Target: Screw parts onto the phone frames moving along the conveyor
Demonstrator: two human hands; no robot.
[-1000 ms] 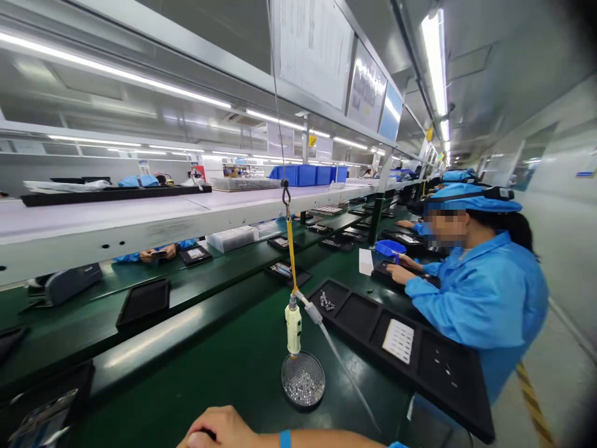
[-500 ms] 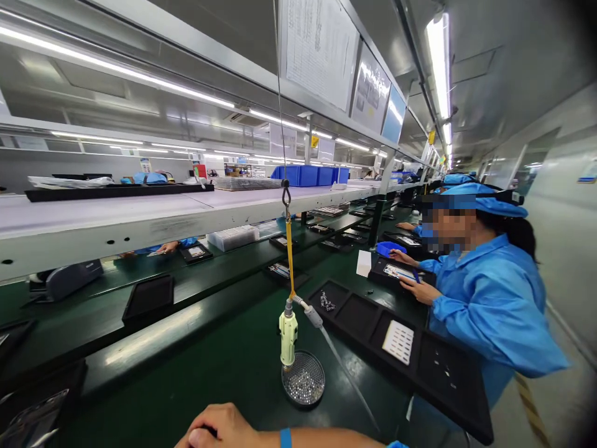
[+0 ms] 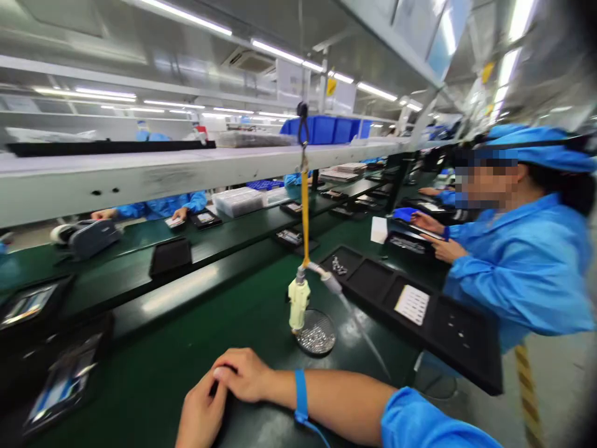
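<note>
My left hand (image 3: 201,407) and my right hand (image 3: 246,373) are folded against each other above the green bench, low in the view. The fingers of both are curled together, and neither holds any object that I can see. A blue wrist strap (image 3: 301,392) with a cord circles my right wrist. Beyond my hands, a pale electric screwdriver (image 3: 298,305) hangs from a yellow strap, apart from them. Beside its tip sits a round dark dish (image 3: 319,348) of small metal parts.
A long black compartment tray (image 3: 370,277) with small parts and a white perforated plate lies at right. A co-worker in blue (image 3: 527,261) handles a piece beside it. Black trays (image 3: 170,258) line the left side, below a white shelf (image 3: 196,180).
The camera view has tilted down and shifted, so the bench things appear higher. Both folded hands and my right sleeve now show more fully. The screwdriver still hangs by the dish.
</note>
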